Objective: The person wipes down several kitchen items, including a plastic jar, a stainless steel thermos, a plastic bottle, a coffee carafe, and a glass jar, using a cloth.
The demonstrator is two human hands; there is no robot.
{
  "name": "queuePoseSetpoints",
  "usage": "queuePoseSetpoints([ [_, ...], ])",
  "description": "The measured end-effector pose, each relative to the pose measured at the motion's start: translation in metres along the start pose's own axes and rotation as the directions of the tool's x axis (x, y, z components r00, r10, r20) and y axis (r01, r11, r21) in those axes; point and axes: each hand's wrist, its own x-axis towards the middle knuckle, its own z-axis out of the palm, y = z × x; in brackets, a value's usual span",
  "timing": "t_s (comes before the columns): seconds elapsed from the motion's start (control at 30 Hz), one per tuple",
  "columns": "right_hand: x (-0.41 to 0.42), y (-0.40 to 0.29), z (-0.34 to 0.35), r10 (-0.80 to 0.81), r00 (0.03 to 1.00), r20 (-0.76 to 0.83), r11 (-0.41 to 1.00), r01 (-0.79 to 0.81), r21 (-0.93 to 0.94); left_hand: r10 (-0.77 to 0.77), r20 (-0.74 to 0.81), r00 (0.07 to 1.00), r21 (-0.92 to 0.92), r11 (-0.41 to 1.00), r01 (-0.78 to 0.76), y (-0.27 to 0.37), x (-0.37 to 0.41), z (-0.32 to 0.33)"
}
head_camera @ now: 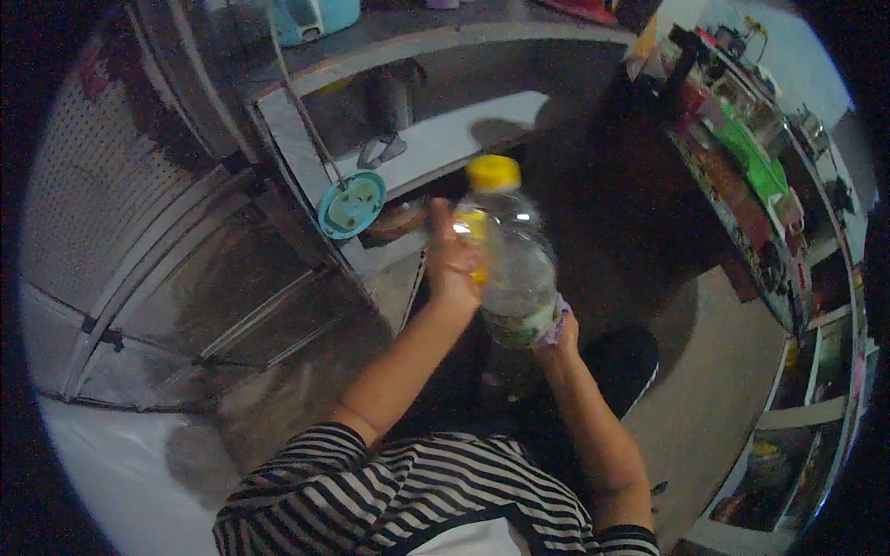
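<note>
A large clear plastic bottle (518, 267) with a yellow screw cap (494, 172) is held up in front of me, its cap end pointing away. My left hand (453, 260) grips the bottle's left side, next to a yellow patch; motion blurs the fingers. At the lower right, my right hand (567, 337) presses a purple cloth (555, 321) against the bottle near its base. Part of that hand is hidden by the cloth and the bottle. Some pale and green colour shows on the bottle's lower part, too blurred to make out.
A turquoise round dish-like object (352, 204) on a long handle hangs at the left of a counter (445, 43). Below the countertop is a white shelf (462, 135). Metal-framed racks (208, 333) stand left; a loaded shelf unit (765, 181) with a green tray (754, 149) stands right.
</note>
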Motion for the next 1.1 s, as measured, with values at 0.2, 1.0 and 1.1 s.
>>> queuePoseSetpoints([
  [0.2,0.011,-0.028,0.03,0.172,0.979,-0.109,0.982,-0.179,-0.063,-0.064,0.504,0.862,0.542,0.799,-0.258,-0.017,-0.031,0.057],
  [1.0,0.169,-0.005,0.047,0.117,0.866,0.485,0.844,0.171,-0.509,-0.262,0.669,0.695,0.689,-0.133,-0.713,0.008,0.201,0.173],
  [1.1,0.143,-0.006,0.062,0.196,0.83,0.522,0.777,0.193,-0.599,-0.122,0.752,0.648,0.607,-0.255,-0.753,0.02,0.243,0.174],
])
